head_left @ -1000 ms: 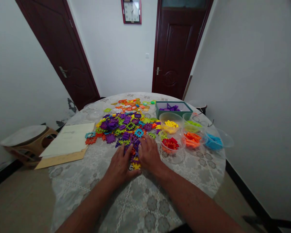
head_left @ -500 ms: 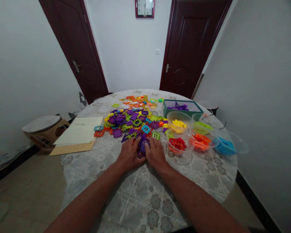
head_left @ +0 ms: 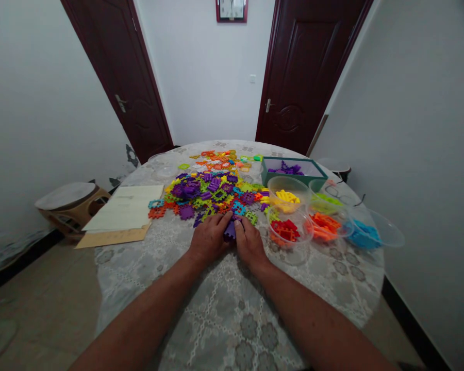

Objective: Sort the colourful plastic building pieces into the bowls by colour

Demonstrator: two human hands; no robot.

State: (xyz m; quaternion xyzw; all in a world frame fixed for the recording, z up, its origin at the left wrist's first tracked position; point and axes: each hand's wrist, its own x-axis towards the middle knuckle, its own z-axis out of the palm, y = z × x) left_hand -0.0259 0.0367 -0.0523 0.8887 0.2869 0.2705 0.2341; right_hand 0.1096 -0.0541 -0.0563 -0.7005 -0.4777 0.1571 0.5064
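Between my two hands is a purple plastic building piece [head_left: 229, 232] with notched edges, held low over the table's near middle. My left hand [head_left: 211, 236] is closed on its left side, fingers curled. From the right, my right hand [head_left: 250, 241] grips the same piece, its thumb on top. Whether it is one piece or several joined cannot be made out, as the fingers cover much of it. Just beyond my hands lies a heap of mixed purple, green, blue, red and yellow notched pieces [head_left: 209, 191].
At the right stand clear tubs of yellow [head_left: 286, 198], red [head_left: 285, 231], orange [head_left: 325, 225], green [head_left: 328, 200] and blue [head_left: 363, 234] pieces. Behind them is a green-rimmed box [head_left: 313, 179] with purple pieces. Paper sheets [head_left: 119, 206] lie left; eyeglasses [head_left: 342, 196] lie far right.
Both hands still hold the purple piece, which has turned and now shows a different side. The fingers have shifted around it. The whole view has moved slightly.
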